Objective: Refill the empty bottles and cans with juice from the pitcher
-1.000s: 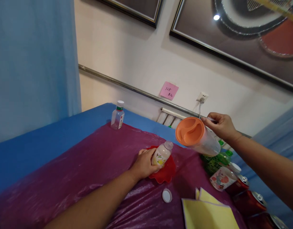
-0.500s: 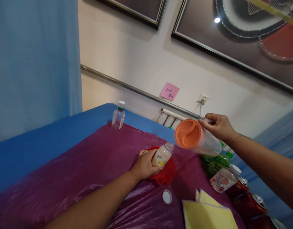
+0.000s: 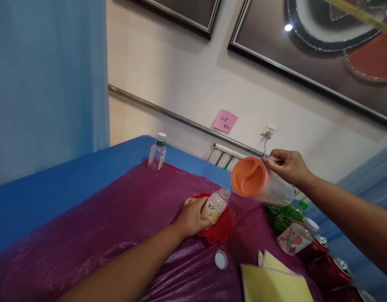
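My left hand [image 3: 192,217] is wrapped round a clear bottle [image 3: 216,204] with a yellow fruit label, its mouth uncapped, tilted slightly right over a red scalloped dish [image 3: 223,228]. Higher up at the right, my right hand [image 3: 289,167] grips the handle of a translucent pitcher [image 3: 277,188], fingers closed. The pitcher lies tipped on its side in the air, its orange lid [image 3: 248,177] facing left near the bottle's mouth but apart from it. No stream of liquid can be made out. A white cap [image 3: 220,259] rests on the purple sheet below the dish.
A capped clear bottle [image 3: 157,152] stands on the purple sheet [image 3: 118,209] at the back left. On the right are green bottles [image 3: 286,216], a pink-labelled bottle [image 3: 296,238], several red cans [image 3: 330,268] and yellow cloths [image 3: 275,283]. A wall rail [image 3: 181,121] runs behind.
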{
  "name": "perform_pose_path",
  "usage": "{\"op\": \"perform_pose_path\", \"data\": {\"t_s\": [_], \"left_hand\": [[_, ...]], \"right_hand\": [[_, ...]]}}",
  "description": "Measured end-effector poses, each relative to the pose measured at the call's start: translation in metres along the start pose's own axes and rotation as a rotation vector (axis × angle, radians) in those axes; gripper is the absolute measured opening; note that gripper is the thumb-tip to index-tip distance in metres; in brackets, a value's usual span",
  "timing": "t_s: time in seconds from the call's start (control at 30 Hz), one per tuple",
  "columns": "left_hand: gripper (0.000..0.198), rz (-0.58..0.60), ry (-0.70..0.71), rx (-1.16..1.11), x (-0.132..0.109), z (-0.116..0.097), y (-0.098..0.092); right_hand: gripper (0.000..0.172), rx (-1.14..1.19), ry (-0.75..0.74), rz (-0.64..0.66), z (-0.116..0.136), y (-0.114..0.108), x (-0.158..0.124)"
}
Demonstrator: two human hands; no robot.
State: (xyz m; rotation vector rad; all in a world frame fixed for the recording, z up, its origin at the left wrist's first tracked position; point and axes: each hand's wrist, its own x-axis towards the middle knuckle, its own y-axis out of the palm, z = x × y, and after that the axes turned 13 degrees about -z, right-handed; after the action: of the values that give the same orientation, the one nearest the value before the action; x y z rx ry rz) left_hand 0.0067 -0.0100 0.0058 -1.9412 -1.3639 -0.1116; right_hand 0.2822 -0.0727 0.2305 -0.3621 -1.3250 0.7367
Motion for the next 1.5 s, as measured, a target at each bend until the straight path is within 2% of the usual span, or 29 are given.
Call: {"op": "perform_pose_path", "data": {"t_s": [0.37,0.97,1.5], "left_hand": [[0.049,0.0,-0.009,-0.004,0.0,-0.001,-0.001],[0.053,0.009,0.011,-0.024,0.0,0.0,-0.002],[0.053,0.035,-0.013,-0.008,0.0,-0.001,-0.002]], "right_hand": [[0.055,0.008,-0.013,0.022,0.008,-0.001,0.003],[0.048,-0.064,-0.055,0.026,0.012,-0.008,0.006],[0.049,-0.071,-0.055,0.039,0.01,-0.009,0.006]]}}
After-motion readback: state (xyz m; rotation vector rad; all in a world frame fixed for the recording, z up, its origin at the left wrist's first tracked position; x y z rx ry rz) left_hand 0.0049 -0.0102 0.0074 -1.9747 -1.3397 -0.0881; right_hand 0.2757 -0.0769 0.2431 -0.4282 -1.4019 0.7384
